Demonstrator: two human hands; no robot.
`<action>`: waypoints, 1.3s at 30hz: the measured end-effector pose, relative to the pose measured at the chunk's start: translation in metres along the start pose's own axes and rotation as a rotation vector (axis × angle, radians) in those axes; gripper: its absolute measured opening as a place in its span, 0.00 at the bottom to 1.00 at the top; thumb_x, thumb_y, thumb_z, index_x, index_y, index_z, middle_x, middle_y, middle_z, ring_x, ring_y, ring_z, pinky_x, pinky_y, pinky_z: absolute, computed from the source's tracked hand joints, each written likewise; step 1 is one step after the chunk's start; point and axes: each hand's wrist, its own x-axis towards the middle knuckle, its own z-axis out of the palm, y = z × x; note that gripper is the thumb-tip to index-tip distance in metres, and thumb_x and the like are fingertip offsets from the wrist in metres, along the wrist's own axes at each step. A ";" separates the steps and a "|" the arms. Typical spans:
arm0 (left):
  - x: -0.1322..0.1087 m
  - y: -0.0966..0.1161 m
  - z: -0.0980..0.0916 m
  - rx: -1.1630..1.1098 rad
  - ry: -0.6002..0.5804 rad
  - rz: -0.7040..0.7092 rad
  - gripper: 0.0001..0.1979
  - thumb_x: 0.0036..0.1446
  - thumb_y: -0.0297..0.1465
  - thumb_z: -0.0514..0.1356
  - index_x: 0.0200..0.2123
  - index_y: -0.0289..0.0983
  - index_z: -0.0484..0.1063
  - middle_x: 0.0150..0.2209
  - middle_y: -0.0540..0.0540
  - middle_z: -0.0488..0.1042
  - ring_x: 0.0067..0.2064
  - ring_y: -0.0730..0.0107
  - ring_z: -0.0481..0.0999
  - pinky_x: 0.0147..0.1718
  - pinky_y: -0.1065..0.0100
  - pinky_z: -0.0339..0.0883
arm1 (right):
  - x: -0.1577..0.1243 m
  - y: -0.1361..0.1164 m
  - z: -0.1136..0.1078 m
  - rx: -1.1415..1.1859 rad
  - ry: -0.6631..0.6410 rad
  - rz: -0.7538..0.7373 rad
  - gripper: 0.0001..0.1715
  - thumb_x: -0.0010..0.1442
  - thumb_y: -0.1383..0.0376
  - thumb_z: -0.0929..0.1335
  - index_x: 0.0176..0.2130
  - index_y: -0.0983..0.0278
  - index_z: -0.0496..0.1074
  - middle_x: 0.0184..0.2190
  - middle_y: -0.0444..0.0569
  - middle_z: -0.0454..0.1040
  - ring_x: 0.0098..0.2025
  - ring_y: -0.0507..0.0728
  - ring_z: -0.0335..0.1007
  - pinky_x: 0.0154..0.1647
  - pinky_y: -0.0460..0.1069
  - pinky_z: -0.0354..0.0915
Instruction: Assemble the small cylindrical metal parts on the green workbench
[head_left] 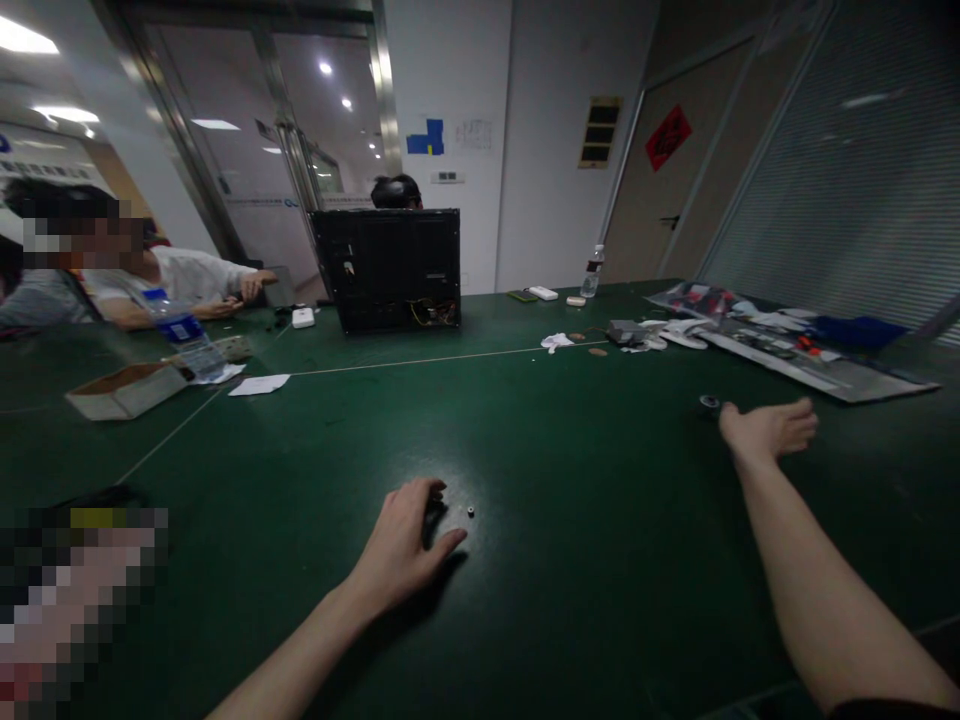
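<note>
one small metal piece (471,512) stands on the green tabletop (570,580), just beside the left hand (412,545), which is open, thumb and fingers curved apart towards it. the right hand (772,428) is open too, fingers extended; one dark round knob-like part (709,405) sits by its thumb, and i cannot tell whether they touch. farther out are two plastic bottles, their print too small to read: a blue-labelled bottle (184,332) beside one open box (124,396) on the left, and a dark-labelled bottle (592,270) near the far edge, right of one black case (390,270).
</note>
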 end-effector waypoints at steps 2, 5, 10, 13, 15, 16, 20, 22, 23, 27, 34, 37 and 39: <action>0.001 -0.001 0.000 0.007 -0.006 0.006 0.23 0.53 0.42 0.61 0.49 0.37 0.66 0.47 0.39 0.73 0.48 0.52 0.72 0.46 0.52 0.66 | -0.017 -0.037 -0.007 0.041 -0.010 -0.034 0.50 0.48 0.58 0.69 0.60 0.79 0.46 0.54 0.82 0.50 0.58 0.78 0.46 0.48 0.69 0.50; 0.002 -0.002 0.001 0.020 -0.016 0.024 0.22 0.53 0.42 0.61 0.48 0.37 0.67 0.45 0.40 0.73 0.46 0.53 0.72 0.44 0.52 0.66 | -0.069 -0.107 -0.026 0.191 -0.219 -0.366 0.35 0.52 0.61 0.67 0.56 0.71 0.58 0.54 0.68 0.59 0.56 0.71 0.54 0.51 0.64 0.54; 0.006 -0.003 0.003 0.062 -0.043 0.047 0.15 0.54 0.40 0.60 0.42 0.38 0.69 0.42 0.43 0.72 0.44 0.56 0.71 0.45 0.54 0.64 | -0.189 -0.187 -0.073 0.455 -0.866 -1.063 0.16 0.60 0.64 0.63 0.48 0.62 0.69 0.45 0.53 0.70 0.48 0.60 0.64 0.49 0.57 0.60; 0.007 -0.006 0.005 0.099 -0.057 0.055 0.12 0.55 0.38 0.59 0.40 0.38 0.69 0.41 0.44 0.70 0.44 0.57 0.69 0.45 0.54 0.63 | -0.238 -0.197 -0.092 0.502 -1.051 -1.268 0.17 0.61 0.64 0.64 0.50 0.62 0.69 0.45 0.53 0.70 0.47 0.58 0.65 0.48 0.55 0.61; 0.007 -0.009 0.006 0.114 -0.055 0.062 0.11 0.55 0.38 0.60 0.39 0.38 0.68 0.41 0.44 0.70 0.44 0.57 0.68 0.45 0.55 0.62 | -0.255 -0.197 -0.096 0.486 -1.085 -1.329 0.17 0.61 0.65 0.63 0.51 0.62 0.68 0.45 0.53 0.70 0.46 0.58 0.65 0.46 0.54 0.61; 0.007 -0.010 0.007 0.116 -0.053 0.065 0.11 0.54 0.37 0.60 0.39 0.38 0.68 0.41 0.44 0.70 0.44 0.57 0.68 0.45 0.56 0.62 | -0.260 -0.196 -0.096 0.466 -1.085 -1.346 0.17 0.62 0.66 0.63 0.50 0.62 0.69 0.45 0.53 0.70 0.45 0.58 0.65 0.46 0.54 0.62; 0.008 -0.015 0.010 0.110 -0.051 0.074 0.11 0.54 0.37 0.60 0.39 0.39 0.68 0.42 0.44 0.69 0.44 0.58 0.68 0.45 0.56 0.61 | -0.267 -0.197 -0.091 0.413 -1.080 -1.326 0.14 0.62 0.70 0.61 0.44 0.64 0.72 0.41 0.53 0.71 0.42 0.57 0.65 0.44 0.53 0.61; 0.008 -0.015 0.010 0.107 -0.050 0.074 0.11 0.55 0.37 0.60 0.39 0.39 0.68 0.42 0.45 0.69 0.44 0.58 0.68 0.45 0.57 0.61 | -0.267 -0.198 -0.090 0.499 -1.148 -1.234 0.12 0.62 0.71 0.61 0.40 0.65 0.72 0.39 0.53 0.72 0.40 0.56 0.65 0.44 0.52 0.61; 0.008 -0.015 0.010 0.105 -0.050 0.072 0.11 0.55 0.37 0.60 0.39 0.39 0.68 0.42 0.45 0.69 0.44 0.58 0.68 0.45 0.56 0.61 | -0.267 -0.199 -0.090 0.579 -1.218 -1.148 0.10 0.61 0.71 0.62 0.38 0.65 0.73 0.37 0.52 0.72 0.40 0.55 0.66 0.44 0.52 0.61; 0.007 -0.013 0.009 0.096 -0.064 0.062 0.10 0.55 0.37 0.59 0.40 0.39 0.69 0.42 0.45 0.69 0.45 0.58 0.67 0.45 0.56 0.61 | -0.265 -0.200 -0.090 0.963 -1.641 -0.493 0.07 0.59 0.65 0.67 0.37 0.66 0.72 0.32 0.47 0.72 0.34 0.52 0.67 0.39 0.48 0.61; 0.008 -0.013 0.008 0.104 -0.062 0.049 0.11 0.54 0.38 0.60 0.40 0.39 0.69 0.42 0.44 0.70 0.44 0.58 0.68 0.45 0.56 0.61 | -0.265 -0.195 -0.078 1.282 -1.971 0.392 0.14 0.51 0.62 0.73 0.37 0.67 0.72 0.30 0.47 0.71 0.31 0.48 0.65 0.35 0.45 0.59; 0.008 -0.014 0.009 0.115 -0.057 0.059 0.11 0.54 0.38 0.60 0.39 0.39 0.69 0.41 0.44 0.70 0.44 0.58 0.68 0.45 0.57 0.62 | -0.263 -0.194 -0.076 1.304 -1.996 0.445 0.14 0.50 0.62 0.73 0.36 0.68 0.72 0.29 0.47 0.71 0.30 0.48 0.65 0.33 0.45 0.58; 0.008 -0.014 0.010 0.117 -0.055 0.064 0.11 0.54 0.38 0.60 0.39 0.39 0.69 0.41 0.45 0.70 0.43 0.58 0.68 0.44 0.57 0.62 | -0.262 -0.195 -0.077 1.304 -2.002 0.461 0.14 0.50 0.62 0.73 0.36 0.68 0.71 0.29 0.47 0.71 0.29 0.48 0.65 0.33 0.45 0.58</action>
